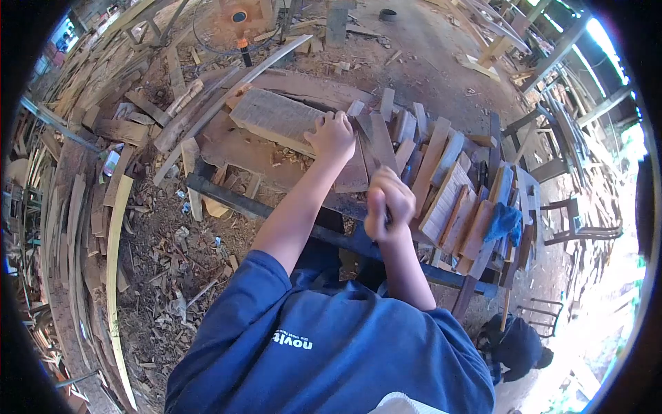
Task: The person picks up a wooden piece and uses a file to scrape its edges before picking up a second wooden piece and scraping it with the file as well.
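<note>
A thick wooden block [272, 119] lies on the workbench, stretching leftward from my hands. My left hand [333, 138] grips its right end from above, fingers bent over the wood. My right hand [389, 205] is closed around the handle of what looks like a hand saw. The dark saw blade [373, 146] points away from me, just right of my left hand and close to the block's end. Exactly where its edge meets the wood cannot be made out. Most of the handle is hidden inside my fist.
Several stacked wood offcuts [448, 193] stand right of the saw, with a blue cloth [505, 224] on them. A dark rail [276, 215] runs along the bench front. Long boards [117, 276] lie at left. Another person [514, 345] is low at the right.
</note>
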Demonstrator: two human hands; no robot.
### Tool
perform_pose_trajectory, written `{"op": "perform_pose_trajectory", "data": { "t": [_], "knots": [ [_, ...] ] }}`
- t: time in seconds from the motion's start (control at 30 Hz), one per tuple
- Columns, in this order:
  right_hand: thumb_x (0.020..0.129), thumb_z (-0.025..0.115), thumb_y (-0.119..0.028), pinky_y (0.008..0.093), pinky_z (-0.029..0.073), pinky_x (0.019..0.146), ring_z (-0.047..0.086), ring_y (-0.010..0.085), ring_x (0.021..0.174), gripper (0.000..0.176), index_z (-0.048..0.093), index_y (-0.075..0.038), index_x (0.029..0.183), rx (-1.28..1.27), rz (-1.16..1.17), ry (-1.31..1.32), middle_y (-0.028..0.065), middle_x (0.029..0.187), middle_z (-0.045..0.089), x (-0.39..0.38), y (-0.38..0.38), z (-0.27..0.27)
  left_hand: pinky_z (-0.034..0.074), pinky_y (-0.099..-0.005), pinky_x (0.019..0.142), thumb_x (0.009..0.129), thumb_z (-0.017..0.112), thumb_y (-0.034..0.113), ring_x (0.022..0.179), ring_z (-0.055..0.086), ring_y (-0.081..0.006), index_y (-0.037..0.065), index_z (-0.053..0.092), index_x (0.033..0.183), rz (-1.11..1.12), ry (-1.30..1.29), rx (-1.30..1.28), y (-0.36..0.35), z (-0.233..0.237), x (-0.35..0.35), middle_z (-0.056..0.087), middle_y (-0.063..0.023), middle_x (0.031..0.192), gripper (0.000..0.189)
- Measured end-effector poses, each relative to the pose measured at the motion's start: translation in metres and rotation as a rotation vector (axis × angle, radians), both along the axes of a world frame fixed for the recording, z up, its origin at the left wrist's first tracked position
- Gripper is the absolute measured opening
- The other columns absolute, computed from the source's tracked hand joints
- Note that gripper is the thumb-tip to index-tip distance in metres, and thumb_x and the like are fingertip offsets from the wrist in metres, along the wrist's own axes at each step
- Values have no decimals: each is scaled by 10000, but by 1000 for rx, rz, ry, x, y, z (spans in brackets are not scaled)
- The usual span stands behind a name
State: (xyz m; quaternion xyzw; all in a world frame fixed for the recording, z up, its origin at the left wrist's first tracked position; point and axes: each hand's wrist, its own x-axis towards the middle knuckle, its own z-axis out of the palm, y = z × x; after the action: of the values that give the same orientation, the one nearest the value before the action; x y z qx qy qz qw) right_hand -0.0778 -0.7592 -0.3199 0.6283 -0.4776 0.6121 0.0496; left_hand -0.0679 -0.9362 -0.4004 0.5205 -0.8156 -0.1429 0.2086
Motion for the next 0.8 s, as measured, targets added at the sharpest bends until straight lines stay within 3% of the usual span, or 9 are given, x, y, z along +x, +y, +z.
{"op": "perform_pose_trajectory", "data": {
  "t": [0.13,0.4,0.5,0.57,0.6,0.67,0.7,0.77,0.8],
  "knots": [
    [825,547,22,392,401,589,532,329,570,174,541,10,652,-20,34,71,153,642,550,-35,-55,-62,355,-649,924,996,402,306,1217,501,-259,168,609,1142,-19,43,21,-3,0,2,594,-38,1201,289],
    [834,546,5,379,384,555,468,296,531,219,507,16,619,-117,13,-79,142,590,463,-11,-20,-37,333,-665,945,997,388,308,1254,483,-284,163,603,1136,-23,70,46,-6,-8,-2,580,-59,1250,294],
    [842,532,-14,399,453,616,494,281,553,244,491,3,603,-76,39,-63,132,591,473,5,16,-47,334,-657,953,994,401,311,1256,480,-284,161,604,1123,21,88,80,-11,-13,-7,580,-62,1244,284],
    [907,517,-55,436,516,738,517,250,572,283,500,-1,629,-157,1,-84,107,609,501,10,31,-69,334,-652,953,989,411,305,1247,485,-292,166,603,1115,11,123,108,-17,-19,-10,576,-64,1248,269],
    [983,493,-135,471,518,861,615,265,701,304,528,10,718,-101,-51,-125,124,712,607,7,42,-81,334,-647,953,985,421,299,1237,490,-300,171,602,1106,14,170,131,-20,-23,-10,573,-65,1252,254],
    [1030,455,-207,473,491,933,661,311,927,318,541,22,826,-30,-228,-202,198,925,674,9,53,-83,341,-603,963,975,438,306,1173,509,-254,149,606,1023,27,306,223,-39,-32,-10,601,-53,1171,234],
    [1040,435,-212,457,469,977,623,344,1100,301,546,28,898,21,-248,-363,245,1126,649,11,61,-94,355,-556,966,973,434,309,1101,526,-231,140,601,975,127,885,646,-67,-56,-11,611,-49,1110,238],
    [1029,465,-145,363,476,958,613,236,1096,209,544,42,1075,79,-339,-383,201,1185,629,12,66,-85,394,-358,997,997,365,432,901,587,-169,86,563,942,669,1621,1057,-55,-23,11,634,-63,886,403],
    [1022,482,-116,334,479,946,609,200,1093,205,535,44,1138,159,-356,-430,181,1192,628,12,71,-85,394,-358,997,997,365,432,901,587,-169,86,563,942,677,1609,1043,-55,-9,21,634,-63,886,403]
  ]
}}
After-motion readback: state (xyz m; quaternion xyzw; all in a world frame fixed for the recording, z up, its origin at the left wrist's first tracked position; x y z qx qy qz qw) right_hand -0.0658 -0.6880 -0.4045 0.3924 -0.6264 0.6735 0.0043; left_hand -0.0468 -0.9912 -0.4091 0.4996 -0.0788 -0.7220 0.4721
